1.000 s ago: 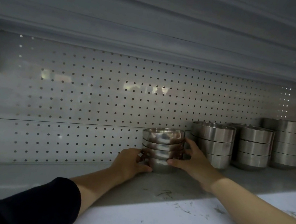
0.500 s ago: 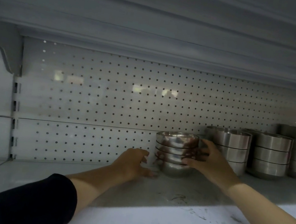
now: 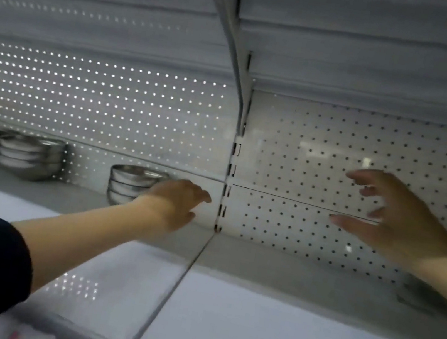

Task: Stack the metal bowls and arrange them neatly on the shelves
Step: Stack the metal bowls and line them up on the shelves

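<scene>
Both hands are empty: the left hand (image 3: pixel 178 206) reaches with loose fingers near a small stack of metal bowls (image 3: pixel 130 185) on the shelf (image 3: pixel 80 199); the right hand (image 3: pixel 393 219) hangs with fingers spread. More bowl stacks (image 3: pixel 29 156) wait far left, so I think some tidying is left.

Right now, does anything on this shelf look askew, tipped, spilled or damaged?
Nothing stands out. The stack of metal bowls beside the left hand sits upright on the shelf, as do the blurred stacks farther left. The right hand is empty, fingers spread.
</scene>
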